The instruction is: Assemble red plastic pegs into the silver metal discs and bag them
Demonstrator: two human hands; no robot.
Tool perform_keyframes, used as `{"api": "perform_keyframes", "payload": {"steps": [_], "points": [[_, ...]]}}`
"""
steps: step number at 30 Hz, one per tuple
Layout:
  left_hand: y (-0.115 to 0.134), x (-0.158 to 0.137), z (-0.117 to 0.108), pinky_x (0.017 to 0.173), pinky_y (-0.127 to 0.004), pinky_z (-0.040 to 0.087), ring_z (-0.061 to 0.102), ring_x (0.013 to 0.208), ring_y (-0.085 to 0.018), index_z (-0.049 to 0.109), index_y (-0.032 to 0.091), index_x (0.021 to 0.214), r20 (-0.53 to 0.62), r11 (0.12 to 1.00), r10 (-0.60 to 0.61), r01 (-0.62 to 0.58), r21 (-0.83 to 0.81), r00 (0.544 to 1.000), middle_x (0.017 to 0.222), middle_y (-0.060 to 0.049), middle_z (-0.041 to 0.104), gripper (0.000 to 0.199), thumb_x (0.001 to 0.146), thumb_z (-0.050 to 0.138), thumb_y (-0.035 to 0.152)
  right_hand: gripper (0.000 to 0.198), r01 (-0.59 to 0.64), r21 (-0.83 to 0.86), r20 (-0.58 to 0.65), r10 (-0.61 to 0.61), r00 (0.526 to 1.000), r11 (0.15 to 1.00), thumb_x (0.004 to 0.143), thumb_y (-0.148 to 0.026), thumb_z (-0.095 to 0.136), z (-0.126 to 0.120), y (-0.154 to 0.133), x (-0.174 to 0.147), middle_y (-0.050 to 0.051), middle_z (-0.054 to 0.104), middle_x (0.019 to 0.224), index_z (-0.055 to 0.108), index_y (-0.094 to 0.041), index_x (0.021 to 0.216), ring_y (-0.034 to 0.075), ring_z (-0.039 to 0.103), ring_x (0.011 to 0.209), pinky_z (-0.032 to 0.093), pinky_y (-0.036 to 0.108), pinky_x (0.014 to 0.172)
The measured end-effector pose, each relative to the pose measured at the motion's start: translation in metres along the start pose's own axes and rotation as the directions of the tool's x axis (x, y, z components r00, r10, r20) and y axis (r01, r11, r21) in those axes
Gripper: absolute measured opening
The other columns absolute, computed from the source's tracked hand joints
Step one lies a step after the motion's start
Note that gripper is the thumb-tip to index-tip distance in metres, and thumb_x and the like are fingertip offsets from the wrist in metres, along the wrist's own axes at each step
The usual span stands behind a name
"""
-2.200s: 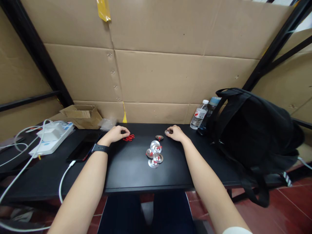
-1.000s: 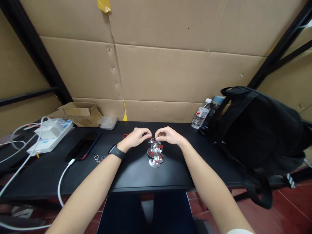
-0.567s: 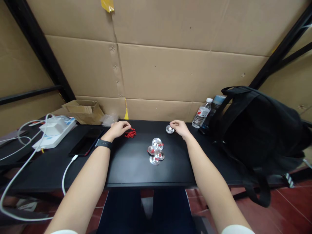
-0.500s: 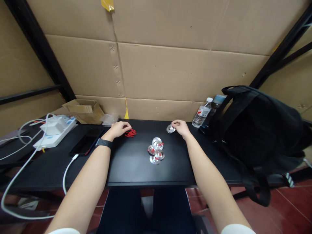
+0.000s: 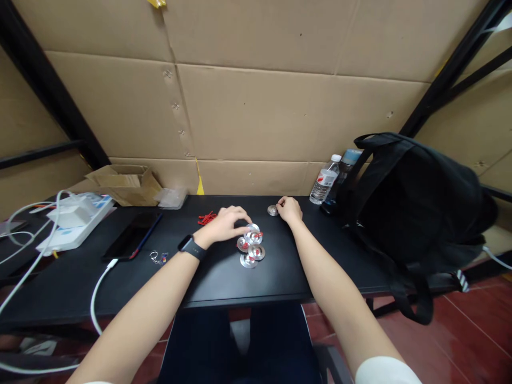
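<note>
On the black table lies a loose pile of shiny metal finger cymbals [image 5: 256,252] with domed middles and bits of red cord. My left hand [image 5: 230,224], a dark watch on its wrist, reaches over the pile's upper left side. Its thumb and fingers are apart, close to the uppermost cymbal [image 5: 253,229]; whether they touch it I cannot tell. Farther back, my right hand [image 5: 289,209] has its fingertips closed at the right edge of another cymbal [image 5: 272,210] lying on the table. Red cords [image 5: 207,218] lie bunched behind my left hand.
A black backpack [image 5: 424,213] and water bottle [image 5: 325,180] stand at the right. To the left are a phone [image 5: 133,237] on a white cable, a key ring [image 5: 159,258], a power strip [image 5: 76,229], a cardboard box [image 5: 130,186] and a clear plastic case [image 5: 173,198]. Cardboard walls the back.
My left hand has left the red cords and moved right to the cymbal pile, its fingers spreading. My right hand remains at the far cymbal. The view has shifted slightly.
</note>
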State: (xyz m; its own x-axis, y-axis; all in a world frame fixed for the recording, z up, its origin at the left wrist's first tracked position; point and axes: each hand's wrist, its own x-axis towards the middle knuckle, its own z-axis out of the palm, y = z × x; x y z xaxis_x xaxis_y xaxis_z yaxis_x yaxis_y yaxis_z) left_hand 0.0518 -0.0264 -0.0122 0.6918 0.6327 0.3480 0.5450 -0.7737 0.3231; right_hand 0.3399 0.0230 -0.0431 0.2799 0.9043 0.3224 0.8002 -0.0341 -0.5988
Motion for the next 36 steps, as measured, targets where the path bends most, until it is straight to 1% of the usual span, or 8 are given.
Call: {"api": "perform_keyframes", "payload": {"steps": [6, 10, 15, 17, 22, 26, 31, 36], "points": [[0.034, 0.008, 0.023, 0.094, -0.039, 0.035, 0.056, 0.114, -0.025, 0.075, 0.030, 0.105, 0.118, 0.998, 0.062, -0.061, -0.010, 0.991, 0.118, -0.004, 0.067, 0.017, 0.095, 0.064, 0.038, 0.008, 0.049, -0.071, -0.054, -0.053, 0.997, 0.996, 0.086, -0.027, 0.065, -0.010, -0.015, -0.005, 0.010, 0.067, 0.104, 0.071, -0.022, 0.087, 0.026, 0.062, 0.100, 0.051, 0.036, 0.083], [0.025, 0.005, 0.016, 0.097, -0.040, 0.034, 0.055, 0.114, -0.024, 0.077, 0.031, 0.096, 0.075, 0.998, 0.046, -0.042, -0.047, 0.996, 0.115, -0.001, 0.068, 0.008, 0.092, 0.070, 0.034, 0.013, 0.286, 0.029, 0.074, -0.287, 0.955, 0.958, 0.084, -0.019, 0.065, -0.022, -0.029, -0.009, 0.007, 0.070, 0.101, 0.074, -0.020, 0.095, 0.020, 0.064, 0.096, 0.050, 0.032, 0.087], [0.017, 0.003, 0.004, 0.100, -0.041, 0.038, 0.055, 0.114, -0.024, 0.077, 0.028, 0.092, -0.144, 0.996, -0.007, -0.006, -0.086, 0.990, 0.117, -0.002, 0.065, 0.011, 0.092, 0.070, 0.038, 0.050, 0.461, 0.448, 0.479, -0.641, 0.599, 0.766, 0.075, -0.030, 0.083, -0.037, -0.047, -0.022, 0.006, 0.073, 0.117, 0.071, -0.020, 0.123, 0.018, 0.066, 0.099, 0.049, 0.027, 0.082], [0.016, 0.003, 0.002, 0.100, -0.042, 0.040, 0.054, 0.114, -0.024, 0.078, 0.029, 0.092, -0.229, 0.997, -0.044, 0.028, -0.073, 0.972, 0.117, -0.003, 0.064, 0.011, 0.091, 0.070, 0.037, 0.057, 0.460, 0.485, 0.524, -0.668, 0.528, 0.744, 0.069, -0.038, 0.088, -0.038, -0.056, -0.030, 0.005, 0.074, 0.114, 0.072, -0.021, 0.121, 0.019, 0.066, 0.099, 0.048, 0.026, 0.079], [0.015, 0.004, 0.003, 0.100, -0.042, 0.040, 0.053, 0.115, -0.025, 0.077, 0.028, 0.090, -0.329, 0.997, -0.078, 0.073, -0.027, 0.941, 0.118, -0.004, 0.063, 0.009, 0.091, 0.070, 0.034, 0.044, 0.564, 0.414, 0.392, -0.699, 0.598, 0.715, 0.071, -0.040, 0.088, -0.029, -0.072, -0.046, 0.002, 0.073, 0.090, 0.077, -0.019, 0.108, 0.016, 0.064, 0.082, 0.045, 0.025, 0.073], [0.016, 0.004, -0.001, 0.099, -0.041, 0.041, 0.056, 0.113, -0.024, 0.073, 0.024, 0.096, -0.408, 0.991, -0.136, 0.122, -0.061, 0.903, 0.113, -0.005, 0.064, 0.012, 0.095, 0.064, 0.032, 0.041, 0.582, 0.395, 0.254, -0.693, 0.675, 0.711, 0.074, -0.036, 0.085, -0.018, -0.071, -0.046, 0.004, 0.072, 0.099, 0.076, -0.019, 0.111, 0.016, 0.064, 0.084, 0.046, 0.027, 0.077], [0.012, 0.003, -0.006, 0.095, -0.038, 0.044, 0.061, 0.105, -0.022, 0.067, 0.021, 0.097, -0.452, 0.982, -0.185, 0.148, -0.116, 0.873, 0.103, -0.004, 0.069, 0.009, 0.094, 0.063, 0.029, 0.050, 0.324, 0.583, 0.219, -0.528, 0.821, 0.745, 0.079, -0.045, 0.080, -0.007, -0.062, -0.038, 0.008, 0.073, 0.107, 0.074, -0.017, 0.119, 0.016, 0.065, 0.082, 0.053, 0.030, 0.078], [0.010, 0.004, 0.000, 0.096, -0.038, 0.044, 0.061, 0.108, -0.022, 0.070, 0.024, 0.104, -0.445, 0.986, -0.147, 0.095, -0.136, 0.884, 0.109, -0.004, 0.069, 0.014, 0.093, 0.066, 0.032, 0.055, 0.119, 0.764, 0.321, -0.534, 0.782, 0.634, 0.078, -0.043, 0.082, -0.005, -0.066, -0.043, 0.010, 0.074, 0.120, 0.070, -0.018, 0.126, 0.021, 0.070, 0.104, 0.053, 0.039, 0.099]]}}
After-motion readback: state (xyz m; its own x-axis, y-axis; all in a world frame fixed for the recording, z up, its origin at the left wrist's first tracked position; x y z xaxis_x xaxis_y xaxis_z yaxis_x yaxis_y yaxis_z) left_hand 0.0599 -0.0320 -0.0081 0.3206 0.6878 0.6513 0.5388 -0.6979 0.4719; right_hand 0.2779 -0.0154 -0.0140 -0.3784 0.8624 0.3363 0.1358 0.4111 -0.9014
